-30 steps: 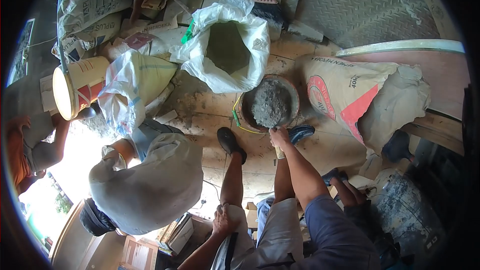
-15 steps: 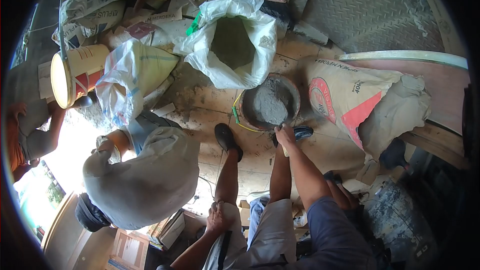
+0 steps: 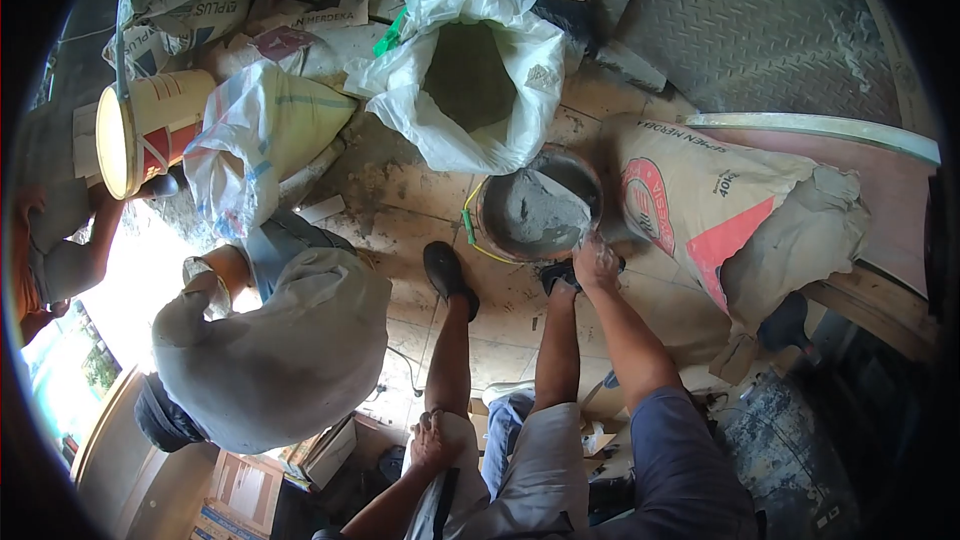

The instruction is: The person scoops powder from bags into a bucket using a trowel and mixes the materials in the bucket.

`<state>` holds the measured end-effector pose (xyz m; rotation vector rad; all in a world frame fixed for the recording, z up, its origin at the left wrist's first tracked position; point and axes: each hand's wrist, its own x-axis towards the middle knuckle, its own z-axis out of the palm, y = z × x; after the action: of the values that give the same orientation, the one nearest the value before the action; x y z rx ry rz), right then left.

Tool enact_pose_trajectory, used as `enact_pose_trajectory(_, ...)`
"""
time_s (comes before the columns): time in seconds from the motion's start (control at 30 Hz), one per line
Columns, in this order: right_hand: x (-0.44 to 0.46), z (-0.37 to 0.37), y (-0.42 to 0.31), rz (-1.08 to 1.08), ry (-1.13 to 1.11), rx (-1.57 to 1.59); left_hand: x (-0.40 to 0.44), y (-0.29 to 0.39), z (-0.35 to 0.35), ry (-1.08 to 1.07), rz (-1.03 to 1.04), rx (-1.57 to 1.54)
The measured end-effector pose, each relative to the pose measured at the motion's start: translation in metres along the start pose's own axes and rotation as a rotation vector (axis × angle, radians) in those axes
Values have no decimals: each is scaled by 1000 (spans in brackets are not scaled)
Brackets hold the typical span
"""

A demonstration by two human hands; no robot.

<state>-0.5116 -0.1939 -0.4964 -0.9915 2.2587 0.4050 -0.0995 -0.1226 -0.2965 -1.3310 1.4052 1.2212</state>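
My right hand (image 3: 597, 262) is closed around the handle of a trowel (image 3: 566, 196), at the near right side of a dark bucket (image 3: 484, 220). Inside the bucket, the blade lies against wet-looking grey cement mix (image 3: 538, 212); part of the blade cannot be made out. A yellow wire handle with a green grip hangs at the bucket's left. My left hand (image 3: 436, 442) lies on my left knee, fingers spread and holding nothing. Just beyond the bucket stands an open white sack (image 3: 400, 130) with greyish powder inside.
A torn paper cement bag (image 3: 690, 180) leans right of the bucket. To the left, a person in a grey shirt (image 3: 280, 360) bends over, near a tied white sack (image 3: 240, 140) and a tipped yellowish pail (image 3: 165, 125). Another person's arm shows at far left. A metal tread plate (image 3: 770, 30) lies back right.
My right hand has shifted slightly right and turned, swinging the trowel blade into clearer view across the mix. My left hand stays on my knee.
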Motion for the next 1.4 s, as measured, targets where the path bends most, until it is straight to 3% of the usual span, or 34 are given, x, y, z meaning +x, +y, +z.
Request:
enact_pose_trajectory(0.07, -14, 16, 3, -42, 109, -36, 1, 0, 3, -24, -8, -7)
enact_pose_trajectory(0.27, -12, 81, -19, -43, 109, -8, 8, -5, 16, 32, 57, 90)
enact_pose_trajectory(0.5, -9, 80, -54, 230, 40, 392, 5, 9, 4, 13, 64, 89)
enact_pose_trajectory(0.6, -20, 84, -58, 343, 153, 559, 5, 9, 4, -13, 45, 112)
enact_pose_trajectory(0.77, -46, 51, -65, 629, -52, 702, 7, 6, 8, -4, 28, 93)
enact_pose_trajectory(0.9, -46, 71, -56, 576, 130, 511, 7, 9, 8, -15, 4, 91)
enact_pose_trajectory(0.97, -33, 80, -43, 433, 301, 309, 7, 6, 10, 15, 35, 79)
enact_pose_trajectory(1.2, -56, 93, -28, 285, 213, 214, 7, 11, 6, -42, -9, 68)
enact_pose_trajectory(1.27, -71, 80, -25, 163, 215, 162, 6, 6, 12, 76, 118, 86)
enact_pose_trajectory(1.4, -41, 52, -16, 207, 133, 193, 8, 7, 14, 89, 112, 84)
